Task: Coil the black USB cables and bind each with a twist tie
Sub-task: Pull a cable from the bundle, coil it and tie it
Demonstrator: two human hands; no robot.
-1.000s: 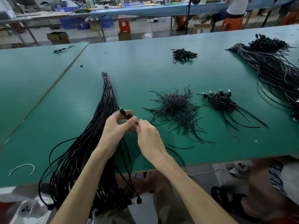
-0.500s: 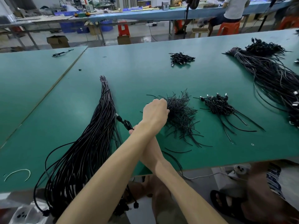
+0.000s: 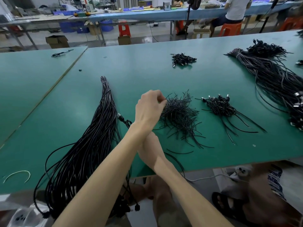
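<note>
Fingers (image 3: 161, 102) of the left hand (image 3: 150, 108) are curled close, tips pinching at the left edge of the twist ties (image 3: 178, 112). The right hand (image 3: 148, 145) lies under the left forearm, its grip not determinable. A cable plug (image 3: 120, 117) shows beside the black USB cables (image 3: 98, 136). One second ago, both hands held that plug.

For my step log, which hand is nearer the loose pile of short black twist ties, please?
Left. Left hand pinches the pile's edge; right hand apart, under the left forearm.
</note>
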